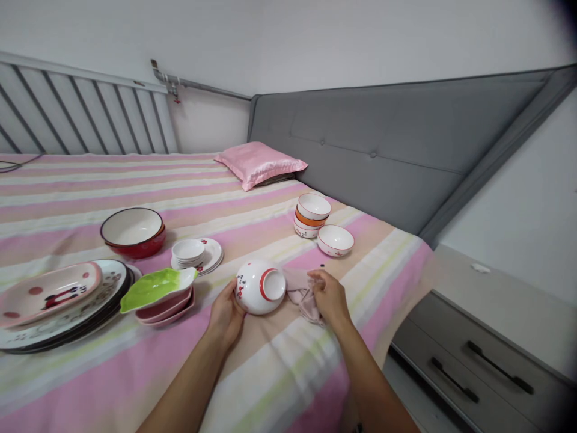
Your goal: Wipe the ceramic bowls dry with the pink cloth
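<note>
My left hand [226, 316] grips a white bowl [252, 288] with red and black markings by its left side. The bowl is tipped over, so its red-ringed foot faces right and toward me. In my right hand [331, 296] is a thin pinkish cloth [306, 300], its loose part hanging beside the bowl's foot. Beyond my right hand a single white bowl [336, 239] with a red rim stands upright. It is next to a stack of bowls [314, 207], one of them orange.
Left of me lie stacked oval plates [49, 294], a green leaf-shaped dish [155, 288] on pink dishes, small white bowls [188, 249] on plates, and red bowls [135, 231]. A pink pillow [261, 162] rests by the grey headboard [378, 132]. A nightstand [487, 300] stands right of the bed.
</note>
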A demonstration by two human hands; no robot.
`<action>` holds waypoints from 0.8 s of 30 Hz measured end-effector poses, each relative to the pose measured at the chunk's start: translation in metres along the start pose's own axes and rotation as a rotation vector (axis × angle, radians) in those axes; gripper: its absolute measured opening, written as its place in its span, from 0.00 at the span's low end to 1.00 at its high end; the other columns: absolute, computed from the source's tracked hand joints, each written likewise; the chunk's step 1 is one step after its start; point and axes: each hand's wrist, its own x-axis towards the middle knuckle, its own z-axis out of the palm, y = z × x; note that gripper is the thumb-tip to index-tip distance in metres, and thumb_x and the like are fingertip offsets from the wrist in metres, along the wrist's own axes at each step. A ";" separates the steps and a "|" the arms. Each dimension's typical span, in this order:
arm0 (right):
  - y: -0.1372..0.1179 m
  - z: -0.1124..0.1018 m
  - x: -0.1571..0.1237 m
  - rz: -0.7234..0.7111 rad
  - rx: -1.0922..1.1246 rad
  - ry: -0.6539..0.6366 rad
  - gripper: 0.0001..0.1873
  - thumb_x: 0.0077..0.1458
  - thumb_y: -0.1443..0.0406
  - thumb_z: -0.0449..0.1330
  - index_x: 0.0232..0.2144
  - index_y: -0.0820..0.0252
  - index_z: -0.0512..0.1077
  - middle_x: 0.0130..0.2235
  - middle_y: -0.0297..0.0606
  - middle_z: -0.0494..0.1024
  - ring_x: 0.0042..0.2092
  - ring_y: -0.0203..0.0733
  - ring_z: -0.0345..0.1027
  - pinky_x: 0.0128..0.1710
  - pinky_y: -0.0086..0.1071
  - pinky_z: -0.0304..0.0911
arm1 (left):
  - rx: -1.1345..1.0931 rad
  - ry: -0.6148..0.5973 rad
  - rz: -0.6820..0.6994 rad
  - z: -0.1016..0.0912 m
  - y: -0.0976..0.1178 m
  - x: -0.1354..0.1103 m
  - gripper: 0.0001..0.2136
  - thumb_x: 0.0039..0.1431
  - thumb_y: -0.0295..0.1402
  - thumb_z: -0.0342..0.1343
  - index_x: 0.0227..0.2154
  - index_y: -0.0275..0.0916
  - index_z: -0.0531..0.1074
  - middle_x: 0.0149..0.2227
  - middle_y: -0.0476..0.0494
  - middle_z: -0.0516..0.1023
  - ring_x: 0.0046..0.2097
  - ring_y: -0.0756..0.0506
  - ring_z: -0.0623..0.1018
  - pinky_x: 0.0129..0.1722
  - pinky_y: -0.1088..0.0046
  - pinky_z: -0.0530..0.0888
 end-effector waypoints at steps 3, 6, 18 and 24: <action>0.007 0.006 -0.004 -0.134 -0.098 -0.091 0.23 0.44 0.77 0.47 0.36 0.56 0.76 0.40 0.39 0.77 0.42 0.42 0.71 0.45 0.35 0.63 | 0.005 0.006 0.001 0.000 0.000 0.000 0.13 0.64 0.25 0.44 0.39 0.29 0.74 0.31 0.41 0.81 0.27 0.50 0.79 0.34 0.76 0.78; 0.013 0.009 -0.006 -0.192 -0.135 -0.104 0.20 0.44 0.78 0.49 0.29 0.56 0.77 0.37 0.39 0.76 0.39 0.41 0.71 0.42 0.35 0.64 | 0.007 0.007 0.001 0.000 0.000 0.000 0.12 0.64 0.25 0.44 0.39 0.29 0.74 0.31 0.41 0.81 0.27 0.50 0.78 0.34 0.77 0.78; -0.028 -0.004 -0.010 -0.423 0.269 0.322 0.10 0.56 0.67 0.55 0.34 0.59 0.76 0.37 0.39 0.68 0.39 0.38 0.67 0.36 0.30 0.66 | -0.001 -0.001 0.000 -0.003 -0.001 0.001 0.13 0.64 0.25 0.45 0.39 0.30 0.75 0.33 0.41 0.81 0.28 0.50 0.79 0.33 0.77 0.78; -0.041 0.012 -0.023 -0.516 0.439 0.165 0.09 0.56 0.70 0.55 0.35 0.57 0.75 0.36 0.37 0.73 0.41 0.38 0.69 0.42 0.31 0.65 | 0.007 -0.003 -0.002 -0.002 -0.002 0.001 0.12 0.63 0.25 0.45 0.38 0.30 0.75 0.32 0.42 0.80 0.27 0.51 0.77 0.30 0.79 0.77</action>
